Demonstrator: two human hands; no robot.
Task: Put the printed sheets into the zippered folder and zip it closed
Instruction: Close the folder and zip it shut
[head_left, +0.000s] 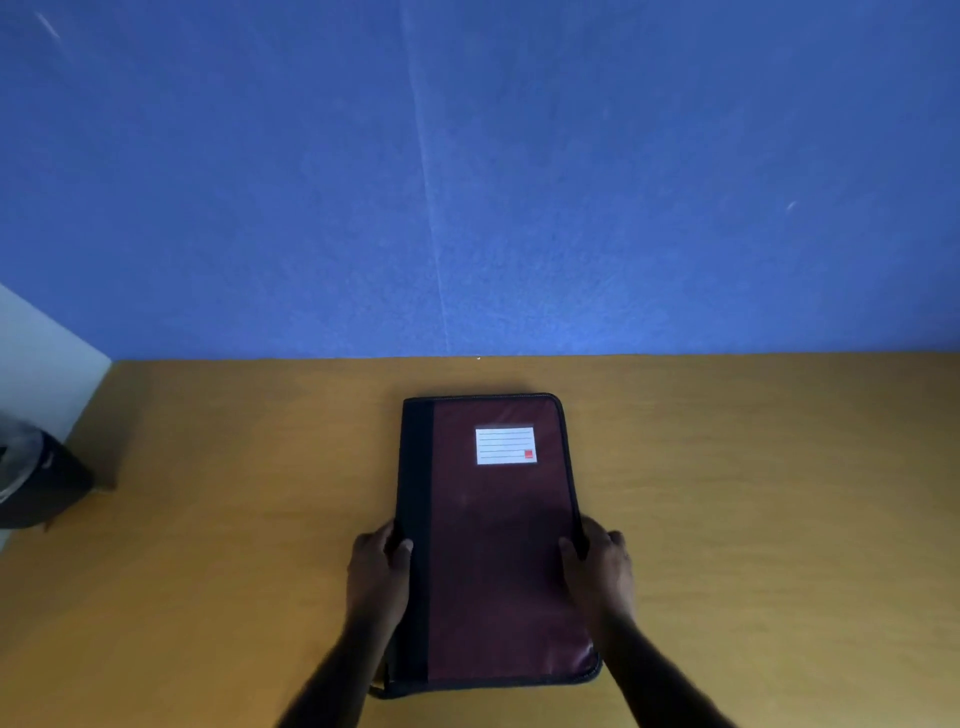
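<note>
A maroon zippered folder (493, 545) with a black spine strip and a white label lies flat and closed on the wooden table (208, 519), centred in front of me. My left hand (376, 569) grips its left spine edge, thumb over the cover. On the opposite side, my right hand (600, 564) holds the zipped right edge the same way. A zipper pull hangs at the near left corner. No printed sheets are visible.
A blue wall (467, 182) rises right behind the table's far edge. A dark rounded object (36, 478) sits at the table's left edge, beside a white panel (41, 364).
</note>
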